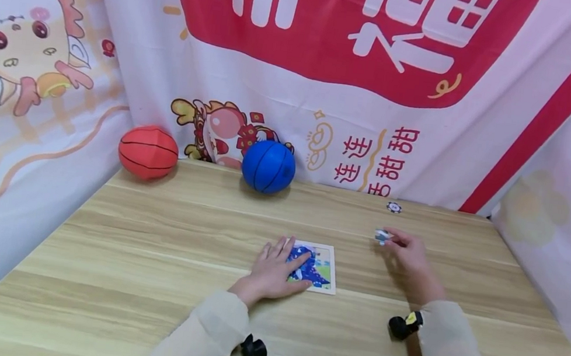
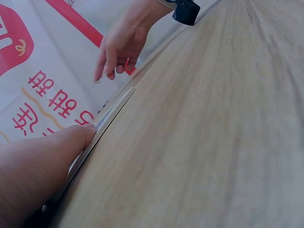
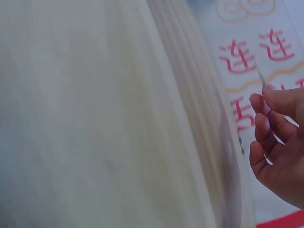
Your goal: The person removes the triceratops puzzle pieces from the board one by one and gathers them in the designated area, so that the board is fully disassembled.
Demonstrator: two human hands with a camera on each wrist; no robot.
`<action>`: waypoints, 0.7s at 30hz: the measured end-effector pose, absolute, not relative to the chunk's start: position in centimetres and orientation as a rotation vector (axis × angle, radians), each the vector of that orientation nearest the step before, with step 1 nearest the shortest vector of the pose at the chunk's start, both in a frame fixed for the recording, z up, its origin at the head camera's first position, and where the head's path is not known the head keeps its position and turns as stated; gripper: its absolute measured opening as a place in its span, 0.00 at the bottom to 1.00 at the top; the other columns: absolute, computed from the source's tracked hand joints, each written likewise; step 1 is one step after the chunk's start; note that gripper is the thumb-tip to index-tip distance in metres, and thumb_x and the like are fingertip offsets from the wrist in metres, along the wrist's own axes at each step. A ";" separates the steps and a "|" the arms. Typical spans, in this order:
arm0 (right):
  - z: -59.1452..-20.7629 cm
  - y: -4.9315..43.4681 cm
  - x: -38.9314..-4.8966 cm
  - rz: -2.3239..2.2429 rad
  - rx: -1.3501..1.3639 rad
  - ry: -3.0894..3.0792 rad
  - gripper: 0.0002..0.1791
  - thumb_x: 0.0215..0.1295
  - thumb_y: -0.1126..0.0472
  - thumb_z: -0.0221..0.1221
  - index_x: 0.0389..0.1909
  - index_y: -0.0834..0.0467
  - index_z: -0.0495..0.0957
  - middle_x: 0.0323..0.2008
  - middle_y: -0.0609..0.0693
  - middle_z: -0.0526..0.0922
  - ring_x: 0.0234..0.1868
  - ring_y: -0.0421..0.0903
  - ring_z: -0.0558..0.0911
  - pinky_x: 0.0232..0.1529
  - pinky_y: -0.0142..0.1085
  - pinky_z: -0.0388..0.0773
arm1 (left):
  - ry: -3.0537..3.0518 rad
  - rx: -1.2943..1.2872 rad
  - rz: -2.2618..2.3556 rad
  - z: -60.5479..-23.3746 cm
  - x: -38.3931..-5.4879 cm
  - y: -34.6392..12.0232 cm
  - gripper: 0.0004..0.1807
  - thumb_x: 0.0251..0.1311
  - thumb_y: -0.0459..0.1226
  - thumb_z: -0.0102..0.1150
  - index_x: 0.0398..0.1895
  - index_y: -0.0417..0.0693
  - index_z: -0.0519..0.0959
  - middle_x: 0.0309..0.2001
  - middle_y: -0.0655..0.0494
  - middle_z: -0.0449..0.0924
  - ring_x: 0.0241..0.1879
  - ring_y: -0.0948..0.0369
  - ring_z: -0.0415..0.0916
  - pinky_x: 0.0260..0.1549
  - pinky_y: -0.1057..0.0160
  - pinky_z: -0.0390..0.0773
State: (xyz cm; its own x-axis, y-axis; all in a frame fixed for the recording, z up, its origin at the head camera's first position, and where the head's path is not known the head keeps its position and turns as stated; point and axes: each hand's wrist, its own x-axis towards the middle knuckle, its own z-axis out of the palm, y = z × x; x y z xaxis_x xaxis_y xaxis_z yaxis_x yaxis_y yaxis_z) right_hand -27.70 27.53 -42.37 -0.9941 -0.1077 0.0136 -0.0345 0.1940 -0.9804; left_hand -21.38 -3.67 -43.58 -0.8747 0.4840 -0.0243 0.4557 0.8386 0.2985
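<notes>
A small jigsaw puzzle (image 1: pixel 325 265) in a white frame lies flat on the table, its picture mostly blue with some green. My left hand (image 1: pixel 275 271) rests on its left part with the fingers spread, covering some of the picture. In the left wrist view the thumb (image 2: pixel 71 145) lies along the edge of the thin board. Off to the right, my right hand (image 1: pixel 409 254) pinches a puzzle piece (image 1: pixel 382 236) between thumb and fingertips, held above the table. The right wrist view shows that piece (image 3: pixel 261 75) edge-on at the fingertips.
A red ball (image 1: pixel 148 152) sits at the table's back left corner, and a blue ball (image 1: pixel 268 166) stands at the back edge. A round black-and-white chip (image 1: pixel 394 207) lies behind the right hand. Printed cloth (image 1: pixel 330 65) hangs behind the wooden table (image 1: pixel 147 280).
</notes>
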 end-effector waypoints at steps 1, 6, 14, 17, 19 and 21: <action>-42.4 28.0 -27.8 -1.916 -0.151 2.428 0.19 0.60 0.68 0.50 0.52 0.68 0.67 0.43 0.65 0.70 0.41 0.55 0.72 0.39 0.38 0.73 | 2.917 0.745 0.435 -43.6 -21.4 -3.7 0.37 0.52 0.65 0.33 0.65 0.64 0.50 0.66 0.47 0.32 0.63 0.51 0.27 0.56 0.48 0.31; -42.4 30.1 -28.1 -1.731 -0.193 2.645 0.18 0.59 0.70 0.49 0.51 0.70 0.67 0.37 0.63 0.71 0.34 0.48 0.73 0.33 0.32 0.72 | 2.914 0.735 0.415 -43.5 -21.3 -3.6 0.37 0.52 0.65 0.33 0.65 0.64 0.49 0.66 0.47 0.32 0.63 0.51 0.26 0.56 0.48 0.31; -43.2 32.8 -28.2 -1.457 -0.235 2.896 0.17 0.56 0.73 0.52 0.48 0.74 0.69 0.31 0.63 0.74 0.27 0.39 0.70 0.26 0.26 0.68 | 2.916 0.747 0.428 -43.5 -21.2 -3.6 0.37 0.52 0.65 0.34 0.65 0.64 0.50 0.66 0.47 0.32 0.63 0.51 0.27 0.56 0.47 0.31; -43.6 33.1 -28.3 -1.300 -0.259 2.970 0.17 0.55 0.72 0.53 0.46 0.74 0.70 0.30 0.62 0.76 0.27 0.41 0.70 0.26 0.28 0.67 | 2.920 0.750 0.435 -43.6 -21.2 -3.6 0.37 0.52 0.65 0.34 0.65 0.64 0.50 0.66 0.47 0.33 0.63 0.50 0.28 0.56 0.47 0.31; -43.7 33.2 -28.3 -1.223 -0.277 3.001 0.17 0.55 0.71 0.53 0.46 0.73 0.70 0.29 0.61 0.77 0.27 0.43 0.70 0.27 0.29 0.66 | 2.925 0.753 0.435 -43.7 -21.2 -3.7 0.37 0.52 0.65 0.34 0.65 0.64 0.50 0.66 0.47 0.33 0.63 0.50 0.28 0.56 0.47 0.31; -43.8 33.2 -28.4 -1.197 -0.296 3.011 0.17 0.54 0.72 0.53 0.46 0.73 0.70 0.29 0.61 0.77 0.28 0.45 0.70 0.28 0.31 0.66 | 2.927 0.757 0.439 -43.7 -21.3 -3.6 0.37 0.52 0.65 0.34 0.65 0.64 0.50 0.66 0.47 0.33 0.63 0.50 0.28 0.56 0.47 0.32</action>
